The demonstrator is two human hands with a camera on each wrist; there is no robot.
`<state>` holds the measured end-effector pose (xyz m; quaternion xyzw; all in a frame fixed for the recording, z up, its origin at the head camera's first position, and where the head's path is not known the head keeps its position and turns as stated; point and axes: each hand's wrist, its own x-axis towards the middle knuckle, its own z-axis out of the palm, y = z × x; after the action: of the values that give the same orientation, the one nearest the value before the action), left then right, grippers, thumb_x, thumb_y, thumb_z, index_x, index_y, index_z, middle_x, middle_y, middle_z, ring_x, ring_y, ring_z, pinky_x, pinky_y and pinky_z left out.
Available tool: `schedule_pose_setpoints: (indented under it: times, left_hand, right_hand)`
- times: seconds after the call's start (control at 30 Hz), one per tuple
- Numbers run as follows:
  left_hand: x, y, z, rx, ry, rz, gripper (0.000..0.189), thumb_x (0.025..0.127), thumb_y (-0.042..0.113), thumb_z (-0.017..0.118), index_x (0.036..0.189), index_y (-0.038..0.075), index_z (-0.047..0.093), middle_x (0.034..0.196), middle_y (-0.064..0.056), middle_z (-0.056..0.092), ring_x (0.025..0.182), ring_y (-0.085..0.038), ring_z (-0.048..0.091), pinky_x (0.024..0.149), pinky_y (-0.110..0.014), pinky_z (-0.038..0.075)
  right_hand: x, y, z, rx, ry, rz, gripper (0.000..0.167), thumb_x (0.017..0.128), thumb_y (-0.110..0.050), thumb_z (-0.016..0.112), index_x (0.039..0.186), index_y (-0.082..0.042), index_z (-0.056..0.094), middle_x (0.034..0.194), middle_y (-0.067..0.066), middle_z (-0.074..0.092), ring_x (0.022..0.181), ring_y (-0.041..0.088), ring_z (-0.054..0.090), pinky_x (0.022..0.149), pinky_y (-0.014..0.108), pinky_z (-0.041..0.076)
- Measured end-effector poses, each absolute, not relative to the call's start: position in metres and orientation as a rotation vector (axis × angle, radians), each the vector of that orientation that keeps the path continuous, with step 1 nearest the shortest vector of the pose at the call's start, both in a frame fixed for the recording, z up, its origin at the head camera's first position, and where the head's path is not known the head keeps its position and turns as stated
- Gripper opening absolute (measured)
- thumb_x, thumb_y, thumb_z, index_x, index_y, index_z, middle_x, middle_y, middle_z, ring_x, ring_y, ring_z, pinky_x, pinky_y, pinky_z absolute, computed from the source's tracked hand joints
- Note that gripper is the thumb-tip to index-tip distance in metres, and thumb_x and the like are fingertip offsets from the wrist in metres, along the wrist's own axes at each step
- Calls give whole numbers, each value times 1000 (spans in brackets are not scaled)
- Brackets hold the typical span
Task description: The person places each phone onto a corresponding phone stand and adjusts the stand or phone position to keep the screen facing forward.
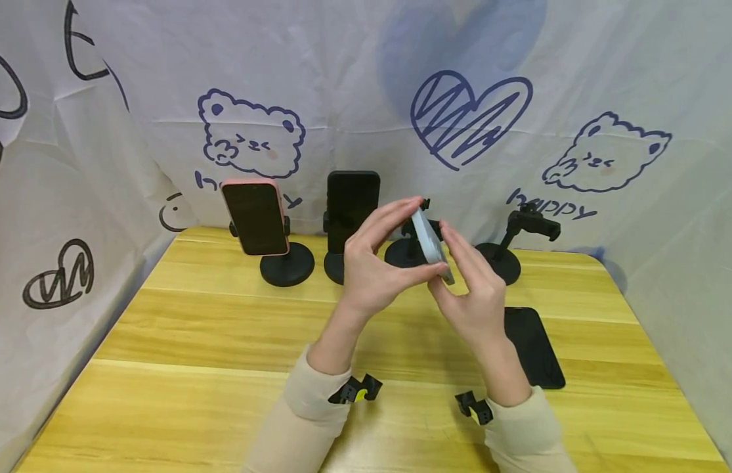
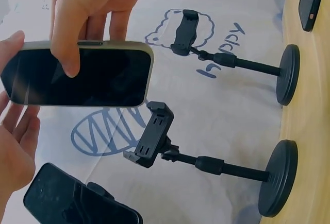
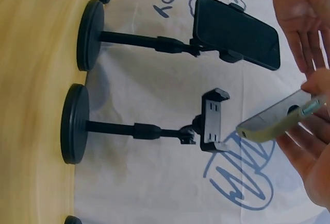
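A phone in a pale case [image 1: 427, 240] is held up off the table between both hands, its screen dark [image 2: 108, 77]. My left hand [image 1: 371, 276] grips its left side, fingers at the top edge and thumb near the lower end. From the right, my right hand [image 1: 474, 295] holds it too, with the thumb lying over the screen's edge in the left wrist view. Just behind the phone is a black phone stand with a bare clamp [image 2: 152, 136], partly hidden in the head view by the hands and phone; the clamp [image 3: 211, 121] is apart from the phone.
Left of it, one stand carries a pink-edged phone [image 1: 255, 220], another a black phone [image 1: 352, 203]. On the right stands another bare-clamp stand [image 1: 504, 263]. A dark phone [image 1: 534, 348] lies on the wooden table [image 1: 212, 381] beside the right forearm. A printed cloth [image 1: 354, 79] hangs behind.
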<state>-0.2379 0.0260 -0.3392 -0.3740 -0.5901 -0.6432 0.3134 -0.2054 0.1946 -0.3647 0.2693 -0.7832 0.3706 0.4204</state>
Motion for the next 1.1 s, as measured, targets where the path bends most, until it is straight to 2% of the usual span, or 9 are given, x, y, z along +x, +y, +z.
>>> schedule_pose_setpoints:
  times: [0.07, 0.17, 0.3, 0.37, 0.53, 0.63, 0.8, 0.93, 1.1]
  left_hand:
    - [-238, 28, -340, -963, -1549, -1671, 80, 60, -4, 99, 132, -7, 66, 136, -19, 65, 131, -28, 60, 109, -43, 51]
    - [-238, 30, -341, -930, -1552, -1638, 79, 61, -1, 100, 132, -7, 66, 136, -19, 66, 131, -27, 60, 109, -42, 51]
    - [-238, 33, -342, -905, -1562, -1607, 78, 61, 0, 100, 132, -7, 66, 135, -19, 66, 131, -27, 60, 109, -42, 51]
    - [-238, 34, -342, -905, -1564, -1600, 78, 61, 0, 100, 132, -7, 66, 135, -19, 66, 131, -27, 61, 109, -42, 51]
    - [-238, 33, -341, -951, -1599, -1609, 82, 64, 0, 98, 138, -5, 62, 140, -18, 62, 132, -27, 58, 109, -41, 50]
    - [-238, 31, -340, -998, -1636, -1634, 83, 75, 15, 96, 145, -3, 55, 147, -16, 56, 135, -27, 53, 109, -41, 49]
    - [-241, 27, -342, -1034, -1681, -1688, 83, 93, 53, 73, 151, -1, 48, 153, -16, 47, 135, -30, 50, 108, -47, 49]
    - [-248, 23, -346, -1071, -1704, -1781, 78, 100, 54, 64, 152, -2, 47, 153, -18, 48, 136, -34, 50, 108, -53, 48]
    - [-256, 16, -356, -1128, -1785, -1905, 65, 106, 41, 61, 152, -2, 47, 151, -19, 51, 134, -30, 54, 109, -58, 47]
  right_hand:
    - [-206, 192, -367, 652, -1934, 911, 46, 96, -15, 76, 136, 4, 65, 135, 18, 67, 121, 37, 67, 108, 26, 49]
    - [-207, 189, -370, 623, -1896, 846, 43, 103, -29, 68, 130, 4, 70, 128, 18, 71, 110, 37, 72, 95, 26, 57]
    - [-208, 186, -372, 607, -1866, 785, 42, 105, -30, 65, 127, 5, 72, 123, 18, 73, 101, 36, 75, 78, 35, 63]
    - [-208, 185, -373, 604, -1858, 781, 41, 105, -28, 65, 126, 6, 72, 123, 18, 73, 101, 36, 75, 80, 36, 63]
    - [-209, 184, -372, 595, -1832, 792, 41, 104, -28, 66, 126, 6, 71, 122, 19, 73, 103, 38, 75, 98, 24, 55]
    - [-209, 184, -371, 588, -1801, 832, 40, 104, -28, 66, 126, 6, 72, 120, 19, 74, 99, 38, 75, 96, 18, 54]
    - [-209, 185, -369, 565, -1761, 938, 23, 99, -7, 70, 116, 8, 76, 108, 20, 77, 84, 34, 76, 80, 13, 54]
    - [-206, 187, -366, 514, -1788, 1057, 19, 88, 12, 74, 107, 9, 77, 97, 21, 77, 81, 26, 75, 80, 14, 56]
    - [-202, 189, -363, 454, -1847, 1190, 19, 88, 13, 74, 107, 11, 74, 97, 24, 76, 91, 12, 75, 82, 15, 58]
